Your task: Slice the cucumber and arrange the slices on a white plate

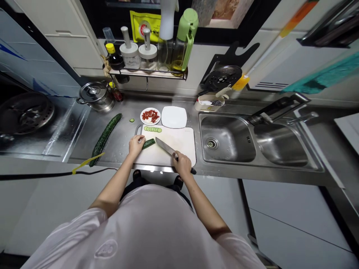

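On the white cutting board (182, 144) lies a short piece of cucumber (149, 143), its dark green skin facing up. My left hand (136, 145) is closed on the left end of this piece, with the fingertips partly hidden. In my right hand (183, 163) is the black handle of a kitchen knife (166, 147). Its blade points up and left, with the tip close beside the cut right end of the cucumber. A row of thin cucumber slices (153, 129) lies near the board's upper left edge.
Behind the board stand a plate of chopped red pieces (150, 116) and a white plate (174, 117). A whole cucumber (106, 139) and a cucumber end (131, 120) lie left. A steel pot (97, 98) stands farther back; a double sink (228, 138) is right.
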`<state>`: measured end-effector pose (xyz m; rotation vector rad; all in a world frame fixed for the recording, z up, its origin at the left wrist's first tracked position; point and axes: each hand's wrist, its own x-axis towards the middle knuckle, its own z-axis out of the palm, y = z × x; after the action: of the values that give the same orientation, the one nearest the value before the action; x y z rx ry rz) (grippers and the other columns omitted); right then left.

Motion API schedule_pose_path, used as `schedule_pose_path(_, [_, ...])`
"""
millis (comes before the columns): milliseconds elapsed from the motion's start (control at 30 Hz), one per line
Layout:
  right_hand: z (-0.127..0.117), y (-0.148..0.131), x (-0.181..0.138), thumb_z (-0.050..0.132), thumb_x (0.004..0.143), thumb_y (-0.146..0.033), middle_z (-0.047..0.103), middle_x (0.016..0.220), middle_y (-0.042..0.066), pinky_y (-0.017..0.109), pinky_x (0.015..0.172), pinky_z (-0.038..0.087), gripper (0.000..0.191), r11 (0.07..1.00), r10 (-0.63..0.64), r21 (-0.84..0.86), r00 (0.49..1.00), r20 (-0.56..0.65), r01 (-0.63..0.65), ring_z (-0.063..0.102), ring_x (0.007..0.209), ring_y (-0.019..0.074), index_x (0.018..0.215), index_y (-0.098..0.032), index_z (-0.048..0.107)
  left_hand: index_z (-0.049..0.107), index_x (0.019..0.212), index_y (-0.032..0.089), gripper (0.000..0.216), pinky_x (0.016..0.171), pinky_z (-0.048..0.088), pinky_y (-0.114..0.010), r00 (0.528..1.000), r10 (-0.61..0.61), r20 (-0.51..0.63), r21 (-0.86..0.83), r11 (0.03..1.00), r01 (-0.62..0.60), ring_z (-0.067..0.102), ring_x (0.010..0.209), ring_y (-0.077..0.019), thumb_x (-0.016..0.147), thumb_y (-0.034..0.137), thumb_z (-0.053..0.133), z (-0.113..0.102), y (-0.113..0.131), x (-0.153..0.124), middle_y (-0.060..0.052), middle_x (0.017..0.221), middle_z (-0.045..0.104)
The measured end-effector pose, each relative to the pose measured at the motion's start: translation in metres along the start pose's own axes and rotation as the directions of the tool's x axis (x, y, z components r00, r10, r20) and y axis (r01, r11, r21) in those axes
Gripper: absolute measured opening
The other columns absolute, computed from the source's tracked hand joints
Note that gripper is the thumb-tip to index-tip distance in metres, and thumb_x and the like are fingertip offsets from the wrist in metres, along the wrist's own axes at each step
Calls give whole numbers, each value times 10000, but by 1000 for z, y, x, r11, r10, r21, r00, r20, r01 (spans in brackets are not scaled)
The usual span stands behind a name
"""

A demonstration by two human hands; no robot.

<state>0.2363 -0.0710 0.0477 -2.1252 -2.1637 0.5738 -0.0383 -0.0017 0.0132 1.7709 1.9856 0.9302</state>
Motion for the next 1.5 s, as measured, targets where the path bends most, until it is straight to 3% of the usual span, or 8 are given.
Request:
schedule_pose_path(167, [2,-3,5,390,962,-402,697,1017,42,258,748,386,358,992,69,103,996,63,-75,630,923,194,1250,-270,559,709,908,210,198,828,459,-340,999,52,-8,19,998,-52,602,823,-200,841,331,567,-3,0,-5,-51,882,683])
schedule_pose_path(467, [-3,-15,13,339,977,-393,691,982,40,241,672,346,340,992,21,124,995,97,-33,614,889,189,1144,-248,598,709,930,216,211,857,459,-350,985,161,57,37,986,-163,601,921,-218,864,348,558,3,11,-4,-59,959,676])
schedule_pose_path(767, [-9,-27,17,350,985,-340,689,951,92,249,702,362,300,996,-79,51,977,197,70,622,889,198,1035,-174,595,721,954,227,251,890,438,-344,961,237,144,54,968,-247,593,960,-203,897,363,518,6,16,-1,-61,981,670])
schedule_pose_path(1033, [-21,-50,18,324,995,-287,671,1014,119,278,759,415,276,995,-88,-15,956,279,97,630,939,218,1117,-165,539,726,993,250,259,906,410,-364,940,254,226,40,962,-270,586,993,-210,901,386,526,10,19,-3,-65,997,674])
schedule_pose_path(1500, [-18,-63,20,334,972,-220,665,1019,137,289,767,433,249,995,-95,-5,951,293,101,632,952,227,1102,-143,531,718,1007,245,263,896,389,-361,938,274,211,40,957,-289,573,967,-202,913,372,508,17,14,-5,-62,969,665])
